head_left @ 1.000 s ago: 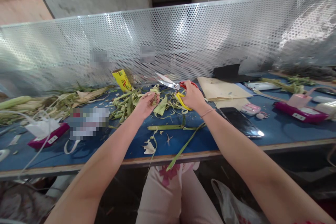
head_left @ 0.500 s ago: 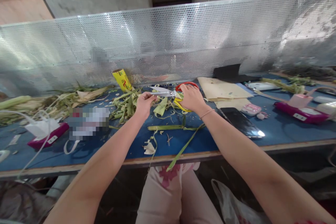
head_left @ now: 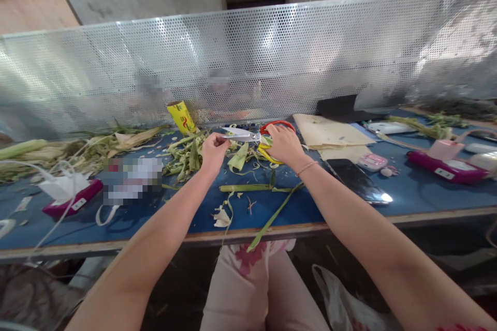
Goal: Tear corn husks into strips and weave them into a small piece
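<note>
My right hand [head_left: 285,145] grips a pair of scissors [head_left: 248,136] with one red and one yellow handle loop. Their metal blades stand apart and point left over the table. My left hand [head_left: 214,153] is closed in a pinch at the tip of the lower blade; what lies between its fingers is too small to make out. Below and around both hands lie green plant scraps [head_left: 186,160] and a loose pale-green leaf [head_left: 238,157]. A cut green stalk [head_left: 246,188] rests nearer to me, beside a long strip of leaf [head_left: 274,220] that hangs over the edge.
A yellow roll-shaped packet [head_left: 181,117] leans at the back against a perforated metal screen [head_left: 264,57]. On the right are brown paper [head_left: 330,132], a black phone [head_left: 357,181] and a purple power strip [head_left: 446,167]. Another purple power strip [head_left: 72,200] with white cables lies left.
Both hands stay in nearly the same place, with the scissors still in the right one. The view has shifted very slightly.
</note>
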The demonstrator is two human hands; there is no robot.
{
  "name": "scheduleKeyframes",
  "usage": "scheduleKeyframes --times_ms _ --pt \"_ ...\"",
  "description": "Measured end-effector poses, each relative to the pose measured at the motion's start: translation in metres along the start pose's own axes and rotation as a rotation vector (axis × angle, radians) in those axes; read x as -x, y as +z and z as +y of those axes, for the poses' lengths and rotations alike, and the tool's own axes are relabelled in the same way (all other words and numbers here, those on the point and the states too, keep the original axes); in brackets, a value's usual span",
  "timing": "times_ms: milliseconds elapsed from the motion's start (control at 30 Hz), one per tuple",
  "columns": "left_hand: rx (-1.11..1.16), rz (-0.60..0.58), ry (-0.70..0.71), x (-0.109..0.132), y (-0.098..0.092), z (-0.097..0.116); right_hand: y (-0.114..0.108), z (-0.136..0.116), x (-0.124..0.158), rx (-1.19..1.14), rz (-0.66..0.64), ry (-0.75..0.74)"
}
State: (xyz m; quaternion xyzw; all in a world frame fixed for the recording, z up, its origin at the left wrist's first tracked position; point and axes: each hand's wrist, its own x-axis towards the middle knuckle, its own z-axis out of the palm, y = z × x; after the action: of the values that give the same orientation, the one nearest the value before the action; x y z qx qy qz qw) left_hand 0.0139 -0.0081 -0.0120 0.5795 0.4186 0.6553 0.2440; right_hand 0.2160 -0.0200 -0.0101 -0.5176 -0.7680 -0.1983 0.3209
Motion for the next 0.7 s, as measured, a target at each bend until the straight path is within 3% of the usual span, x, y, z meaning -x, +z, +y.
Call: scheduleKeyframes --times_ms 700 --pt "0.003 -0.008 -0.008 -0.002 0.000 -0.003 -0.011 0.000 -0.001 0.074 -0.068 0.036"
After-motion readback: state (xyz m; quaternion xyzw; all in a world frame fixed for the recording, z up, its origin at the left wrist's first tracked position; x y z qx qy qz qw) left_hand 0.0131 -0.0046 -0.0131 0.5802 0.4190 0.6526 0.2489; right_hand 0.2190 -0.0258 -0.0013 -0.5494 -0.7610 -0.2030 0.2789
